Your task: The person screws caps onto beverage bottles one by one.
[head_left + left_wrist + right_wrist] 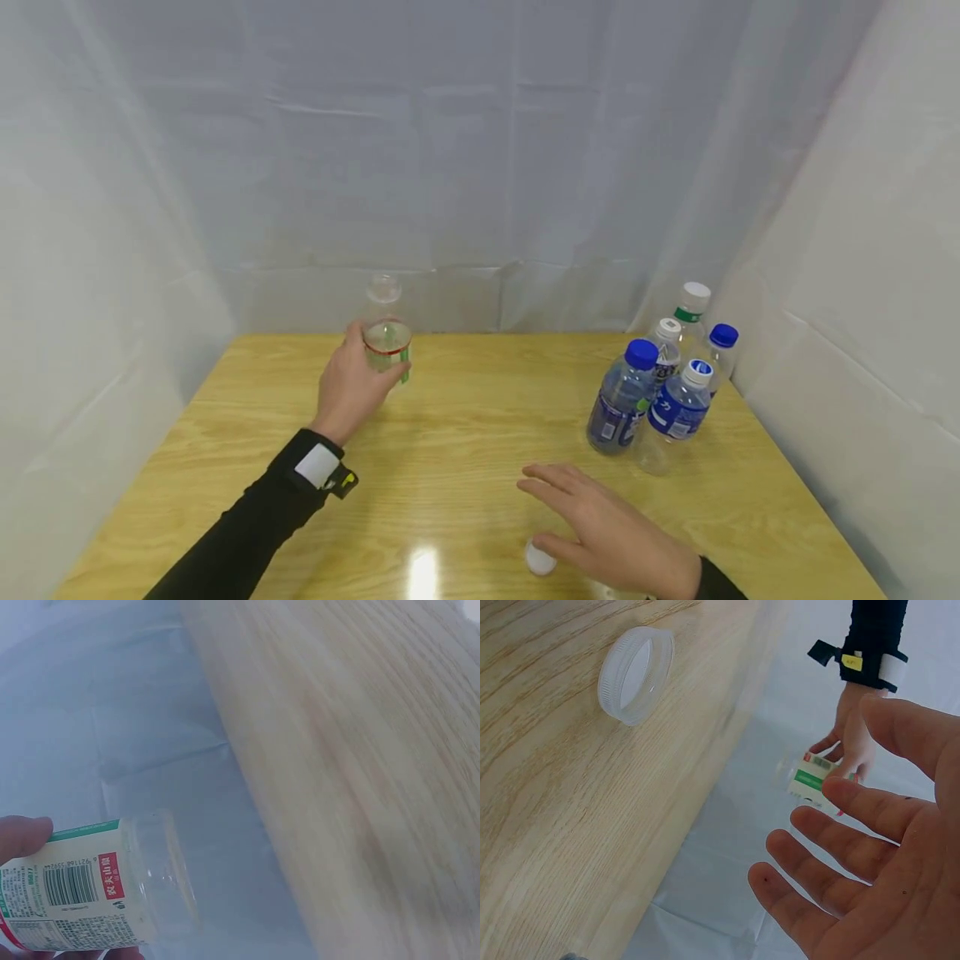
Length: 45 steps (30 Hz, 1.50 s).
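My left hand (356,379) grips a clear plastic bottle (386,312) around its label, near the table's back edge. The label is white and green with a red band, and its barcode shows in the left wrist view, where the fingers (22,836) wrap its sides. Clear plastic tops the bottle in the head view, with no coloured cap on it. Near the front, my right hand (600,533) hovers palm down with fingers spread and holds nothing. A white screw cap (540,557) lies on the table by its thumb; the right wrist view shows the cap's (636,679) ribbed side.
Several capped bottles stand grouped at the right of the wooden table (465,433). In front are a blue-capped bottle (621,404) and a white-capped one with a blue label (678,408). Pale sheeting (465,167) hangs behind and on both sides.
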Each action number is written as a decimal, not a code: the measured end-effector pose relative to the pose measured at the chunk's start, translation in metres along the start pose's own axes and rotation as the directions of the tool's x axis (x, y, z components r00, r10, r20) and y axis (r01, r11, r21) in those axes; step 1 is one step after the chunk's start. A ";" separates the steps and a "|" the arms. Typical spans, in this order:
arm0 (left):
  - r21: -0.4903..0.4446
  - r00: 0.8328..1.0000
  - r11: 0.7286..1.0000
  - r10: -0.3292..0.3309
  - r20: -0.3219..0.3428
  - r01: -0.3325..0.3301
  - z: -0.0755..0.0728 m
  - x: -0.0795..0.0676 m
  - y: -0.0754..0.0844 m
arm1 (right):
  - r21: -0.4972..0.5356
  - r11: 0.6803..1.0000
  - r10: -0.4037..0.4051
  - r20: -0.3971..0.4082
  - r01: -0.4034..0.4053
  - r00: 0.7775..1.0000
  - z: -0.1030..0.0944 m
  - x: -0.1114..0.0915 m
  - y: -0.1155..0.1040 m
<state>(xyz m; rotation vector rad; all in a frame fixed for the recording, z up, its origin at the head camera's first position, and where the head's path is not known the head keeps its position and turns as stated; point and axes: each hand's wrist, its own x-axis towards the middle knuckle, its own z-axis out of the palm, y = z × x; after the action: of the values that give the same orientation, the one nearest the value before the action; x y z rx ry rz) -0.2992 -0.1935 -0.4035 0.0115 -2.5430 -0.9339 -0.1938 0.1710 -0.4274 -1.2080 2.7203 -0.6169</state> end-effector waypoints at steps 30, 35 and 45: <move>0.046 0.964 0.963 0.266 0.006 -0.266 -0.044 -0.113 0.044 | 0.006 1.000 -0.008 0.010 0.008 1.000 0.004 -0.002 0.001; 0.058 0.965 0.963 0.262 0.014 -0.262 -0.048 -0.129 0.046 | 0.015 1.000 0.022 0.043 -0.023 0.999 0.004 -0.002 0.001; 0.102 0.966 0.961 0.257 0.002 -0.256 -0.053 -0.157 0.047 | 0.018 0.999 0.029 0.042 -0.030 0.999 0.004 -0.003 0.001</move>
<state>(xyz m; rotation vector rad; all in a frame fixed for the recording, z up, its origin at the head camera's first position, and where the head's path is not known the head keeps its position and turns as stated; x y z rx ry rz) -0.1288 -0.1662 -0.3995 -0.2754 -2.5020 -0.7012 -0.1915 0.1725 -0.4321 -1.1616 2.6871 -0.6050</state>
